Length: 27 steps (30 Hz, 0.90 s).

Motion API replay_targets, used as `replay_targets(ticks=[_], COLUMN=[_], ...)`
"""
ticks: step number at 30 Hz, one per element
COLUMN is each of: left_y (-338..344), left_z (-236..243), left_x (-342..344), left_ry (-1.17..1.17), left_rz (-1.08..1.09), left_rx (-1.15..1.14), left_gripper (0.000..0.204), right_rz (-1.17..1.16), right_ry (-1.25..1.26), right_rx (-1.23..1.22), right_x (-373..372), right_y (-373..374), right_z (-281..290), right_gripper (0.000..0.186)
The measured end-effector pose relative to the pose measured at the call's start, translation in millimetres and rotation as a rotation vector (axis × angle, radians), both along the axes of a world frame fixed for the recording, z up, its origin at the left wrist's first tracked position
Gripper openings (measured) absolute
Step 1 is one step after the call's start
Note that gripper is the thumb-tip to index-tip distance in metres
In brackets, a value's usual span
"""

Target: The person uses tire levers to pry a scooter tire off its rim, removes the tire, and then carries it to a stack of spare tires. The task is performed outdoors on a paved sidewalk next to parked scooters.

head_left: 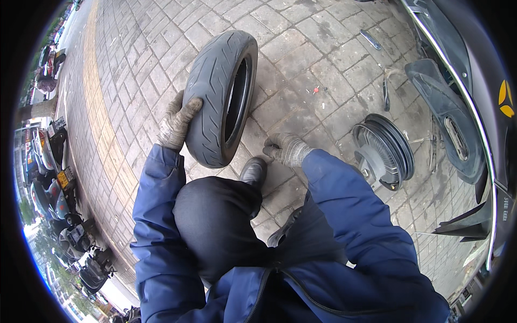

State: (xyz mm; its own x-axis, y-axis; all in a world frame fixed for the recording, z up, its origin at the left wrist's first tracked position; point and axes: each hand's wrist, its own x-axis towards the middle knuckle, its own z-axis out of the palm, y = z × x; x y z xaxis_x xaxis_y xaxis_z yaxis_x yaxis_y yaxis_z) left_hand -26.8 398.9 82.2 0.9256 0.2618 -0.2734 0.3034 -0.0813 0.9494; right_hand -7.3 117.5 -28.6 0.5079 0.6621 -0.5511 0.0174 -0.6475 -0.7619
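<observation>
A black scooter tyre (207,99) with a grooved tread stands upright, tilted slightly, in front of me. My left hand (179,121), in a dirty grey knit glove, grips its left side, thumb on the tread and the other fingers partly hidden. To the right of the tyre my gloved right hand (287,149) hovers apart from it, fingers loosely bent, a gap between thumb and forefinger, nothing visible in it. Right of that hand, a bare hub-motor wheel rim (385,151), black with a grey centre, lies on the paving.
At the right stands a dark scooter body (498,64) with a black footboard-like panel (447,121). A flat tool (370,40), a dark strip (386,94) and a small red piece (316,90) lie on the paving. Several parked scooters (51,177) line the left.
</observation>
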Motion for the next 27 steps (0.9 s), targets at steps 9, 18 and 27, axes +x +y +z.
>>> replay_targets(ticks=[9,18,27], left_y=[-2,-6,-23], left_z=[15,18,35], left_x=[12,30,38], left_ry=[-0.137,-0.106,-0.085], left_rz=[0.190,0.106,-0.143], left_rx=[0.359,0.968,1.057], left_gripper=[0.061,0.094,0.092], right_rz=[-0.053,-0.061,-0.130], right_ry=[-0.062,-0.091,0.012], right_rx=[-0.047,-0.096,-0.041], right_x=[3,12,18], right_y=[-23,-29,-24], right_z=[-5,5,1], right_gripper=[0.036,0.034,0.034])
